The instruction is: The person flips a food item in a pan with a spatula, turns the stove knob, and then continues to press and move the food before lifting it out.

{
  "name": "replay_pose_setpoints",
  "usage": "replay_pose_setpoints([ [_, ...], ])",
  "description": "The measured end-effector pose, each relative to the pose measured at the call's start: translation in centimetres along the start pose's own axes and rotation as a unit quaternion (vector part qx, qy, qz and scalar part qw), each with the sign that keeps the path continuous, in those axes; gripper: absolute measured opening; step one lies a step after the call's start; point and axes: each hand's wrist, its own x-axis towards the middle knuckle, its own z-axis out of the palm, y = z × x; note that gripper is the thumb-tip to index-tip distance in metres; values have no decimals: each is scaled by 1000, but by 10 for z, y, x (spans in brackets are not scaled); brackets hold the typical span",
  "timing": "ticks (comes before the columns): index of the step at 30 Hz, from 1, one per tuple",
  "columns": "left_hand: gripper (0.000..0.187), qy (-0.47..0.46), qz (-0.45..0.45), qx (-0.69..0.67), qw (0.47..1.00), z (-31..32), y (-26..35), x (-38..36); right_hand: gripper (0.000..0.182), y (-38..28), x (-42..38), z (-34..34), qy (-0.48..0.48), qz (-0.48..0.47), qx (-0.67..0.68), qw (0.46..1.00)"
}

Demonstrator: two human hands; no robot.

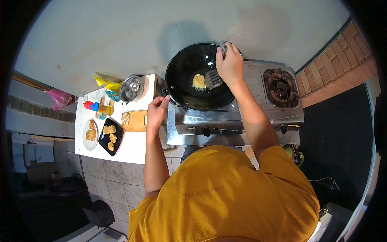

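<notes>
My right hand (230, 66) is closed around the handle of a slotted metal spatula (214, 79). The spatula's head lies in a black wok (186, 64), against the right edge of a pale golden piece of frying food (198, 82). Oil glistens around that piece. At the wok's left side, my left hand (158, 111) has its fingers closed at the loop handle (172, 99). How far they wrap around it is partly hidden.
The wok sits on a steel gas stove (242, 121) with a bare burner (281, 88) at right. A white table (131, 149) at left holds a cutting board (136, 121), metal bowl (132, 88), squeeze bottles (105, 109), white plate (90, 142) and black plate (105, 146) with fried pieces.
</notes>
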Motion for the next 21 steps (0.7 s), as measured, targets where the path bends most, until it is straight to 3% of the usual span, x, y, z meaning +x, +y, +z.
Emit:
replay_pose_setpoints([
  [7, 22, -1, -5, -2, 1000, -1, -2, -1, 14, 2, 0, 0, -12, -11, -7, 1000],
  [10, 23, 0, -6, 1, 1000, -1, 1, -2, 14, -1, 1, -2, 25, 20, 12, 999],
  [12, 24, -4, -6, 8, 1000, -3, 2, -1, 13, 3, 0, 0, 14, -14, -32, 999],
  [14, 27, 18, -48, 18, 999, -6, 4, 3, 13, 3, 0, 0, 13, -7, -9, 1000],
  [19, 29, 27, -1, 23, 999, -3, 1, 4, 14, -1, 2, -3, 18, 27, 19, 999],
  [21, 29, 24, 1, 20, 1000, -3, 0, 4, 15, 4, 1, 1, -6, -31, -15, 999],
])
